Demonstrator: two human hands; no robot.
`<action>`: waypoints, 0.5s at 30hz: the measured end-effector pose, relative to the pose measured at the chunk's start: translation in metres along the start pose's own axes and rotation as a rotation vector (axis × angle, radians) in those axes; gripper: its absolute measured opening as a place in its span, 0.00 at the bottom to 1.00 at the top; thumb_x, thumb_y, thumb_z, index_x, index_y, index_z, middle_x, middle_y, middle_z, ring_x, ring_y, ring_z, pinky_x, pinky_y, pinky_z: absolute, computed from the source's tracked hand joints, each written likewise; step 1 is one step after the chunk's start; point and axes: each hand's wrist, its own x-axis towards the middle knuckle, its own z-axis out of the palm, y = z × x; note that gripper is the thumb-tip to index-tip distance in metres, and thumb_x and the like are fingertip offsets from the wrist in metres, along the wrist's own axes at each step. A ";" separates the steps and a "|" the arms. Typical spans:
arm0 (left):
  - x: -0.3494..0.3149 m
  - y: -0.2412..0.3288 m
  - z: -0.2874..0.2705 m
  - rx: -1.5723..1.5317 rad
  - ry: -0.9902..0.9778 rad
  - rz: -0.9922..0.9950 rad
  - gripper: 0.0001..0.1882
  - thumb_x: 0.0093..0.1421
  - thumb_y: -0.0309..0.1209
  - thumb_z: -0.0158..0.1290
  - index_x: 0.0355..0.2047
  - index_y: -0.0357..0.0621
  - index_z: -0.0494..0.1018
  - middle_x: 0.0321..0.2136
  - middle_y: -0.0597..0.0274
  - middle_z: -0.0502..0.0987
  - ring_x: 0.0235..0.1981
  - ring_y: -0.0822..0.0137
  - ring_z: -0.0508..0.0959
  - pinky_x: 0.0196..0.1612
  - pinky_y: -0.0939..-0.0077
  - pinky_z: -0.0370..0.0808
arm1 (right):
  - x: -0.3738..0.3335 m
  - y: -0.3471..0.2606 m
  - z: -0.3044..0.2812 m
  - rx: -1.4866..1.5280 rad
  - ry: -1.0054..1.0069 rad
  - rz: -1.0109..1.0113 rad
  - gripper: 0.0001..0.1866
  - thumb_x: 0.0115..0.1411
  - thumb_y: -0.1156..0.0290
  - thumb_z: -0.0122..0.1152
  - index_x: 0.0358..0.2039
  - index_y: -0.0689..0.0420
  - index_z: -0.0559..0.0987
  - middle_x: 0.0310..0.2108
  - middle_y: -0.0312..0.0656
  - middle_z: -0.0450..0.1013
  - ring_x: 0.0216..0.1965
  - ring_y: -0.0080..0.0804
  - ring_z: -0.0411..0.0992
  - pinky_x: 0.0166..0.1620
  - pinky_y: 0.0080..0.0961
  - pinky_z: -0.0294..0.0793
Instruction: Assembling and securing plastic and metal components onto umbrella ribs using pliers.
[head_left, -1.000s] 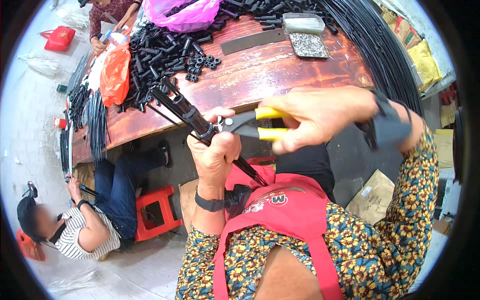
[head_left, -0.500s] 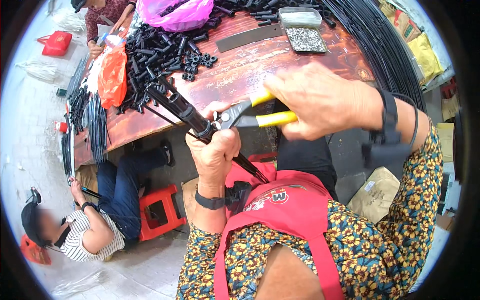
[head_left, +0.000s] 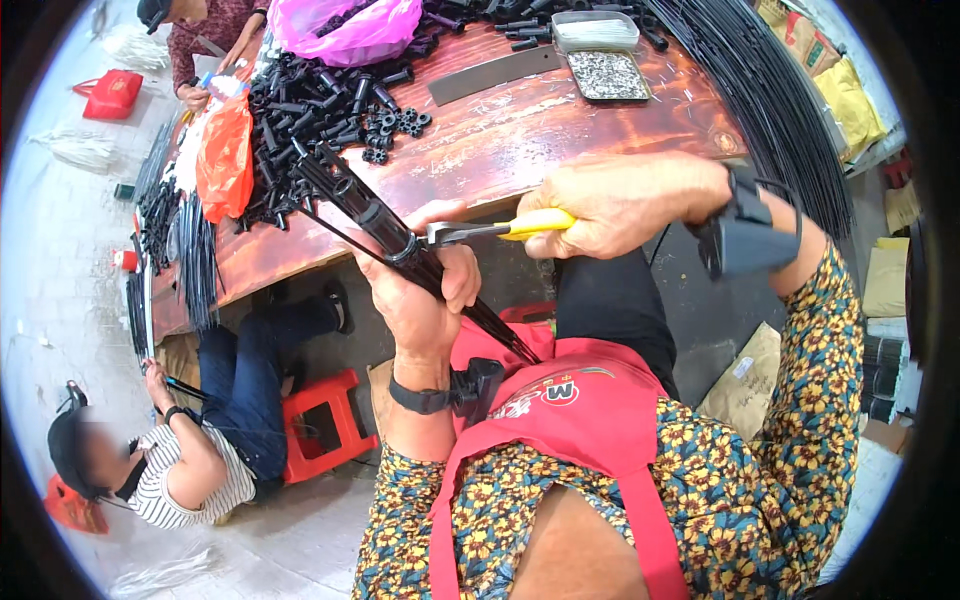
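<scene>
My left hand [head_left: 415,300] is wrapped around a bundle of thin black rods [head_left: 490,325], which slants from the upper left down toward my lap. A black tubular fitting [head_left: 380,222] sits on the bundle just above my left fingers. My right hand [head_left: 610,205] is closed around a pair of pliers [head_left: 545,222] with yellow handles. The grey jaws meet the side of the fitting beside my left fingers. What lies between the jaws is too small to make out. My right fingers cover part of the handles.
A wooden table [head_left: 500,140] bears a heap of black tubular fittings [head_left: 330,105], a flat metal bar [head_left: 495,76] and a tray of small pieces [head_left: 608,76]. Long black rods [head_left: 770,110] line its right side. Another person [head_left: 190,460] sits at the left, near a red stool [head_left: 325,425].
My right hand has turned, so the pliers appear edge-on with the handles closer together. Their jaws remain near the fitting. My left hand keeps its hold with a slight shift.
</scene>
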 end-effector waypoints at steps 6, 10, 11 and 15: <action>0.005 0.000 -0.001 0.018 0.042 0.009 0.50 0.59 0.71 0.23 0.50 0.31 0.66 0.07 0.69 0.55 0.06 0.74 0.53 0.11 0.78 0.52 | -0.005 -0.012 0.035 -0.151 0.493 -0.061 0.16 0.54 0.68 0.60 0.42 0.60 0.71 0.28 0.54 0.71 0.32 0.54 0.72 0.36 0.43 0.71; 0.008 0.001 0.002 0.034 0.086 0.026 0.49 0.58 0.71 0.25 0.50 0.34 0.67 0.06 0.70 0.54 0.05 0.74 0.53 0.10 0.78 0.53 | 0.000 -0.016 0.045 -0.358 0.668 -0.001 0.24 0.50 0.71 0.61 0.48 0.59 0.67 0.35 0.54 0.66 0.38 0.52 0.68 0.40 0.43 0.69; 0.008 0.002 0.003 0.035 0.087 0.029 0.49 0.58 0.71 0.25 0.50 0.34 0.67 0.06 0.70 0.54 0.05 0.74 0.53 0.10 0.78 0.53 | 0.002 -0.016 0.047 -0.416 0.738 0.012 0.26 0.49 0.71 0.61 0.50 0.59 0.66 0.36 0.54 0.66 0.39 0.51 0.67 0.40 0.43 0.70; 0.009 0.003 0.005 0.036 0.123 0.034 0.50 0.57 0.72 0.26 0.50 0.34 0.67 0.06 0.69 0.55 0.05 0.73 0.54 0.09 0.78 0.53 | 0.007 -0.020 0.054 -0.474 0.761 0.097 0.36 0.47 0.75 0.62 0.58 0.61 0.63 0.39 0.52 0.65 0.39 0.48 0.65 0.43 0.39 0.69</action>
